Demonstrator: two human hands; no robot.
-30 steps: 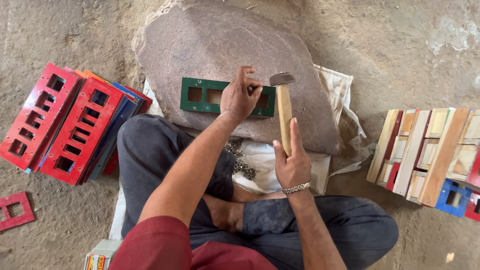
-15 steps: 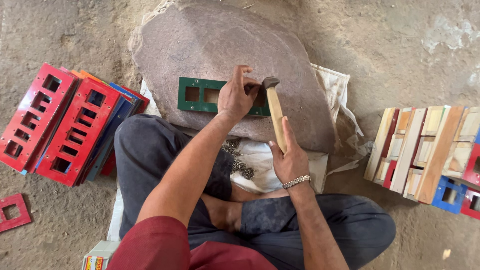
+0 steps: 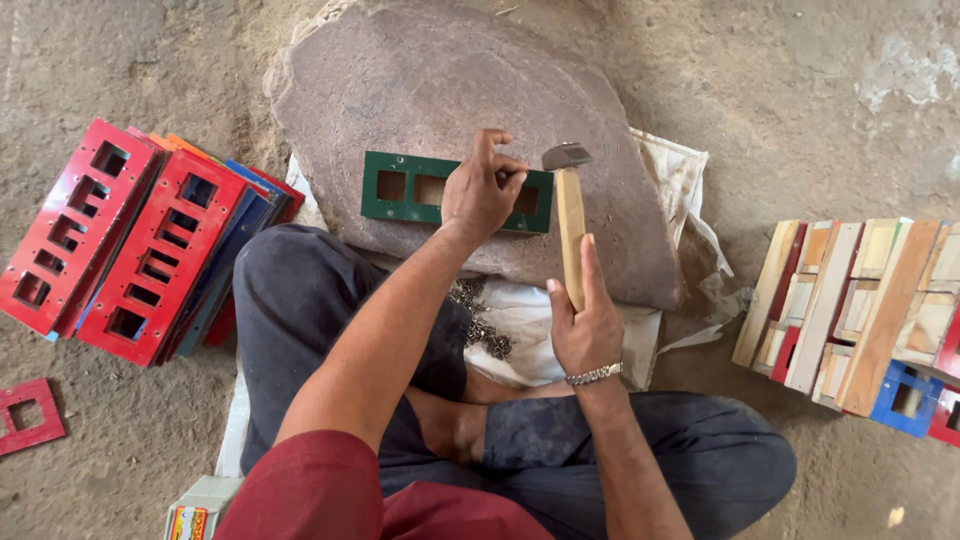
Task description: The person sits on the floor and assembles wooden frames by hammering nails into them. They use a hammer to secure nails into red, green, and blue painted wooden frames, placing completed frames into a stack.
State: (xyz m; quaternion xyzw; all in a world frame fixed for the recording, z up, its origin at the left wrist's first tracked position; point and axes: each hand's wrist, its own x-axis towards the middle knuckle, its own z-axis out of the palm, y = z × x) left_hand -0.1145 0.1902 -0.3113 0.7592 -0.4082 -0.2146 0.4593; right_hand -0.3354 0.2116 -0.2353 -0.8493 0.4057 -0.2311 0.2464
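Hammer [image 3: 570,215] now tilts upright, head nearer green frame [image 3: 400,188].

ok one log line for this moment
left hand pinching on green panel | right hand gripping hammer | stone slab beneath

Floor workshop, stone slab [image 3: 420,90], stacked painted frames [image 3: 130,240]

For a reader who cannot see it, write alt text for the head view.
A seated person's left hand pinches at a green wooden frame on a flat stone slab, while the right hand holds a wooden-handled hammer beside it. Red frames lie stacked nearby.
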